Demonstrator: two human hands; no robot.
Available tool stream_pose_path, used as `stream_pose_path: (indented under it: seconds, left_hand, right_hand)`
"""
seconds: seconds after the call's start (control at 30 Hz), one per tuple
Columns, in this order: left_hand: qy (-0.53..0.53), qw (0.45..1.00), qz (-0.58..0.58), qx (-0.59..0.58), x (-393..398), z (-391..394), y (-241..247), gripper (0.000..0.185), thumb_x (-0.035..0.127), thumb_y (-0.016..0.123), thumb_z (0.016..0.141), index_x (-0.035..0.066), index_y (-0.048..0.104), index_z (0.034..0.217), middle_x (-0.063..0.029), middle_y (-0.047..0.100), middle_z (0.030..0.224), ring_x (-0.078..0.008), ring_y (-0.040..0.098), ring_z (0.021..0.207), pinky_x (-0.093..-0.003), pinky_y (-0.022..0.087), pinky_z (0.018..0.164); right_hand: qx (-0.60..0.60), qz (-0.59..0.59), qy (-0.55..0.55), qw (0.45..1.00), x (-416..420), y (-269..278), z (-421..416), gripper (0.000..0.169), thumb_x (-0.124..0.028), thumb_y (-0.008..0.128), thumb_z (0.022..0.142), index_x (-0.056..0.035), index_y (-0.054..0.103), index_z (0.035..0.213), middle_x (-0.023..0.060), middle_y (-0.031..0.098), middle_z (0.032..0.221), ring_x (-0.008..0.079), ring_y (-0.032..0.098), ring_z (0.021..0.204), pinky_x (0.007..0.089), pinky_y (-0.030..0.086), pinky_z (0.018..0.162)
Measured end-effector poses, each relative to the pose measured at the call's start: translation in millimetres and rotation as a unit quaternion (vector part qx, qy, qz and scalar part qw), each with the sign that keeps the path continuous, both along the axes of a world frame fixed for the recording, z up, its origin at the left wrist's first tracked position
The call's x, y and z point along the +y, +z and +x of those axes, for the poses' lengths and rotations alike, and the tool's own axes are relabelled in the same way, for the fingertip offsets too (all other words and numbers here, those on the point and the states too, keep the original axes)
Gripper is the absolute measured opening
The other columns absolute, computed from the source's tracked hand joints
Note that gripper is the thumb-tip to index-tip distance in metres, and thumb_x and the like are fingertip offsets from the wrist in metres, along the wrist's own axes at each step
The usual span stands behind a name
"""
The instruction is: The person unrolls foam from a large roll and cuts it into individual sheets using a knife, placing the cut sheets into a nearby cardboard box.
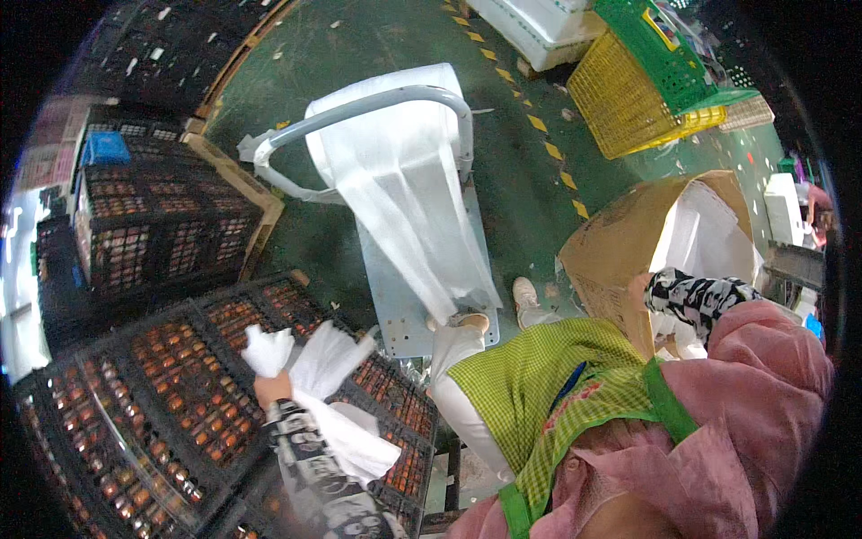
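Note:
My left hand point(273, 389) is closed around a bunch of crumpled white foam sheets point(330, 360), whose loose ends fan out to both sides. The bunch is above black plastic crates point(195, 377) packed with rows of small round orange-red produce. At the right, my right hand point(638, 293) grips the rim of a cardboard box point(609, 239) with white sheets point(700, 222) inside; its fingers are partly blurred. Before me a large roll of white foam sheet point(390, 128) rests on a flatbed trolley point(390, 296), with a length of sheet trailing towards my foot.
The trolley's grey tubular handle point(377, 108) arches over the roll. Stacked dark crates point(161, 215) stand on a wooden pallet point(269, 215) at left. A yellow basket point(619, 101), a green crate point(687, 60) and a white foam box point(539, 27) are at upper right, beyond yellow-black floor tape point(552, 149).

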State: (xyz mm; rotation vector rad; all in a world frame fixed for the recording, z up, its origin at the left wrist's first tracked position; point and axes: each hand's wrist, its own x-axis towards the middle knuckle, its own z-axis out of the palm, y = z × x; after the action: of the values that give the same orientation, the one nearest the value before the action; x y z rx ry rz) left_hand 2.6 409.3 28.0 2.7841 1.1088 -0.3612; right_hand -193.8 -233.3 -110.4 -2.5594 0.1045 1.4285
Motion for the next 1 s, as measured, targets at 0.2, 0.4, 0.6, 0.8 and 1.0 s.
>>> stream_pose_path:
  seconds: [0.2,0.4,0.6,0.8,1.0]
  left_hand:
    - [-0.171,0.954,-0.246,0.007,-23.7,60.1,-104.4,0.052,0.025,0.078,0.062,-0.011,0.061,0.096,-0.0152,0.065,0.097,-0.0247,0.062,0.089,-0.0340,0.047,0.078]
    - [-0.220,0.897,-0.384,-0.015,-88.9,161.4,-231.0,0.047,0.014,0.075,0.070,-0.002,0.057,0.110,-0.0111,0.061,0.104,-0.0230,0.058,0.095,-0.0339,0.047,0.082]
    - [-0.029,0.713,-0.700,-0.027,-132.6,214.0,-325.7,0.056,0.013,0.072,0.075,0.003,0.047,0.124,-0.0113,0.056,0.114,-0.0273,0.055,0.102,-0.0406,0.047,0.088]
    - [0.034,0.639,-0.761,-0.105,-200.3,209.7,-325.0,0.060,0.022,0.070,0.078,0.005,0.042,0.127,-0.0119,0.052,0.120,-0.0292,0.051,0.109,-0.0435,0.044,0.093]
    - [0.000,0.657,-0.754,-0.017,-236.3,206.1,-297.3,0.055,0.029,0.065,0.081,0.004,0.043,0.125,-0.0141,0.054,0.114,-0.0283,0.054,0.101,-0.0413,0.047,0.085]
  right_hand:
    - [-0.264,0.149,-0.265,0.915,60.9,-22.0,84.2,0.045,-0.034,0.073,0.070,0.0016,0.054,0.092,0.0161,0.052,0.102,0.0259,0.056,0.083,0.0364,0.045,0.068]
    - [-0.392,0.371,-0.308,0.783,161.1,-129.9,193.1,0.062,-0.034,0.076,0.069,0.0041,0.054,0.112,0.0196,0.035,0.129,0.0311,0.040,0.117,0.0363,0.042,0.092]
    - [-0.491,0.280,-0.226,0.793,174.8,-208.0,274.8,0.053,-0.037,0.076,0.067,0.0022,0.059,0.099,0.0205,0.051,0.111,0.0300,0.051,0.102,0.0342,0.045,0.083]
    - [-0.328,0.378,-0.330,0.800,195.0,-197.5,300.4,0.052,-0.038,0.075,0.069,0.0004,0.060,0.100,0.0118,0.058,0.083,0.0196,0.056,0.075,0.0318,0.047,0.065]
    - [-0.314,0.459,-0.368,0.745,238.7,-149.3,296.3,0.028,-0.023,0.064,0.068,-0.0044,0.059,0.088,0.0129,0.058,0.064,0.0212,0.056,0.053,0.0337,0.045,0.054]
